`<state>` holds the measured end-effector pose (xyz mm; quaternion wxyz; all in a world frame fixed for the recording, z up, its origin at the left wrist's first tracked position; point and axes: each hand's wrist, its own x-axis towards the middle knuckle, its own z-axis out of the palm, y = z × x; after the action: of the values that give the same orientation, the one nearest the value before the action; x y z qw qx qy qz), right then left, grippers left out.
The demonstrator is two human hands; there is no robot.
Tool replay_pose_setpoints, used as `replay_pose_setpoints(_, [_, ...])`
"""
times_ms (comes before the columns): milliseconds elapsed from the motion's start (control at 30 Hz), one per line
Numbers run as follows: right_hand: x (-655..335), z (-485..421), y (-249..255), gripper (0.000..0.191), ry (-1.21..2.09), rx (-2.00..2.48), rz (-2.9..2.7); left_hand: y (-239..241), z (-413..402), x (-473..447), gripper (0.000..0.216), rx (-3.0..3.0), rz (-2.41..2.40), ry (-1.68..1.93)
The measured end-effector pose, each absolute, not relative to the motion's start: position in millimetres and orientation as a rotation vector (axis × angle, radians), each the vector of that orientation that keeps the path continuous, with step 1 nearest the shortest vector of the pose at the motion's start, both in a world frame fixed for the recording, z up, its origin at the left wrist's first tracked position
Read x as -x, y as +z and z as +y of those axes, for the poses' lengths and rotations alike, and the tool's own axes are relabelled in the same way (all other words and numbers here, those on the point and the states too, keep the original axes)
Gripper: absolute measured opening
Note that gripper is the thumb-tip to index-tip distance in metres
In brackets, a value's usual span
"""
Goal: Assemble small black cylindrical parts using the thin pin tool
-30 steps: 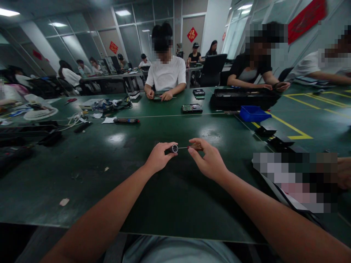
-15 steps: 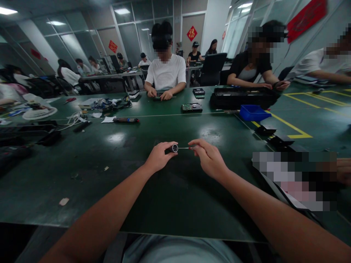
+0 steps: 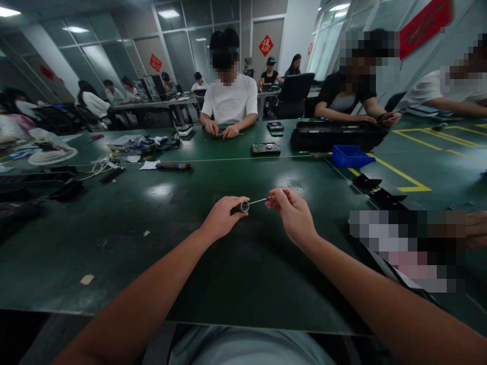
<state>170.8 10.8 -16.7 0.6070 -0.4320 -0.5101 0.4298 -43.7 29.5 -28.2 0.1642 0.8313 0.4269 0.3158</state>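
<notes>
My left hand is closed around a dark cylinder with a silvery ring at its open end, which faces me and to the right. Between thumb and fingers, my right hand pinches the red handle of a thin screwdriver. The metal shaft slants down to the left, its tip at the ringed end of the cylinder. Whether the tip sits inside the ring or just touches its edge, I cannot tell. Both hands are over the middle of the green table.
Farther off lie a dark pen-shaped tool, a hard drive, a blue bin and a long black casing. Cables are heaped at the back left. Across the table a person in white works on something small.
My right hand has turned and shifted slightly, its fingers now more closed on the screwdriver handle. The shaft has gone from level to slanting up to the right. My left hand stays nearly still.
</notes>
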Motion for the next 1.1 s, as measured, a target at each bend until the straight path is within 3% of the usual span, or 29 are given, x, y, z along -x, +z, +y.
replay_pose_setpoints(200, [-177,23,-23,0.033,1.286,0.952,-0.908,-22,29,46,0.035,-2.496,1.186,0.825])
replay_pose_setpoints(867, [-175,15,-22,0.027,0.866,1.08,-1.333,-30,31,44,0.037,-2.379,1.302,0.802])
replay_pose_setpoints(1100, [-176,3,-3,0.045,0.595,1.376,-1.556,-27,30,45,0.036,-2.355,1.348,0.81])
